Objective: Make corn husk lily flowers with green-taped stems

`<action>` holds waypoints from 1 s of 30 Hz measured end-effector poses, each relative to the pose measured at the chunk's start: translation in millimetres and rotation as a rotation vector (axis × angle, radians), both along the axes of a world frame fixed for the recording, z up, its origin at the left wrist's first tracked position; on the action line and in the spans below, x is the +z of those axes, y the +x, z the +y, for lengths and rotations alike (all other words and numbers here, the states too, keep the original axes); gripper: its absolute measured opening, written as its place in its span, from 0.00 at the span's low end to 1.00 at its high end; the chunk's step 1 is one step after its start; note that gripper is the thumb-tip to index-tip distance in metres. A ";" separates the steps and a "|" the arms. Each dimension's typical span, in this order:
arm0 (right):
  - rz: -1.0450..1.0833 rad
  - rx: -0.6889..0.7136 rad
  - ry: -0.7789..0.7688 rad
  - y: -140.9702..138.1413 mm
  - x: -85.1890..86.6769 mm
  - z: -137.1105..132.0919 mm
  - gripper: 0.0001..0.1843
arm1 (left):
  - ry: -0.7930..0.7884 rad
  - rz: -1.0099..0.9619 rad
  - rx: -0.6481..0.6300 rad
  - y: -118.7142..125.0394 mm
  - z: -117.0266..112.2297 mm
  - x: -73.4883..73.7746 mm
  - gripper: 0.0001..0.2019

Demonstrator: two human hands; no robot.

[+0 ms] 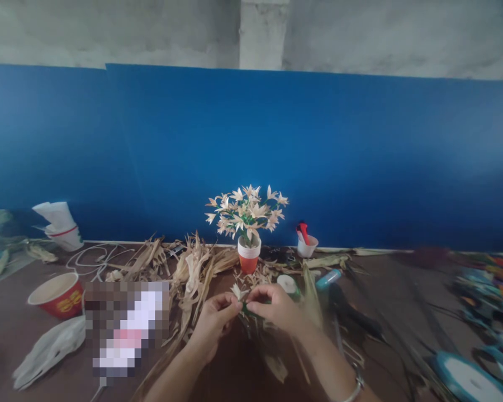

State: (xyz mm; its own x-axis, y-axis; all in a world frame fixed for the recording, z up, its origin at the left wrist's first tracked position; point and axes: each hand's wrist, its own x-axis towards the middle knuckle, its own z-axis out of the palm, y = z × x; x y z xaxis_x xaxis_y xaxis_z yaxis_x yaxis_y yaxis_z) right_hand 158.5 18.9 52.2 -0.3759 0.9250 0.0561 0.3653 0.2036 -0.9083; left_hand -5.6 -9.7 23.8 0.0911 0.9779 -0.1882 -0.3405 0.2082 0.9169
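Observation:
Close in front of me my left hand (pixel 218 319) is closed, with thumb and fingertips pinching a small pale flower (pixel 238 292) that seems made of dried corn husk. Beside it my right hand (pixel 273 306) is also closed, pinching a green strip (pixel 251 312) just below the flower. The fingertips of both hands nearly meet. Behind the right hand lies a roll of green tape (pixel 287 284) with a white core. Beyond the hands stands a bunch of similar flowers (pixel 251 212) in a red and white pot (pixel 249 255).
Dried corn husks (pixel 195 271) spread left of the pot. A red paper bowl (pixel 56 296), a plastic bag (pixel 50 349) and a pixelated object (pixel 128 332) lie left. Rightward are a white cup (pixel 307 246), a black tool (pixel 354 315) and a ribbon spool (pixel 469 379). A blue partition (pixel 251 128) rises behind.

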 end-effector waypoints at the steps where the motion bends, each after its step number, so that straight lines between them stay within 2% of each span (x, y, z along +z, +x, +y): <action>1: -0.005 -0.004 -0.002 -0.2 0.1 0.2 0.06 | 0.006 0.009 0.015 0.4 0.0 0.1 0.18; 11: 0.011 -0.018 -0.039 -2.9 -3.8 0.4 0.07 | 0.086 0.172 0.152 0.9 2.7 -5.6 0.16; 20: 0.070 0.002 -0.058 -3.4 -14.0 3.8 0.07 | 0.146 0.160 0.206 2.0 -0.3 0.3 0.16; 27: 0.131 -0.012 -0.070 -2.7 -20.0 7.4 0.08 | 0.058 0.094 0.099 1.3 2.5 -8.2 0.17; 30: 0.189 0.020 0.014 -0.1 -15.2 3.9 0.22 | 0.011 0.044 -0.004 -1.4 3.6 -9.8 0.17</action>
State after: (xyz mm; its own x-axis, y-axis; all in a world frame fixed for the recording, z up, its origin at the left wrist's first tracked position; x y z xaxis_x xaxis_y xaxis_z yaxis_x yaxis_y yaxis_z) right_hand 158.5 22.8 36.9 -0.3758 0.9159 0.1407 0.1843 0.2227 -0.9573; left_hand -6.9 -6.1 13.9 0.0869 0.9795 -0.1815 -0.2989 0.1995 0.9332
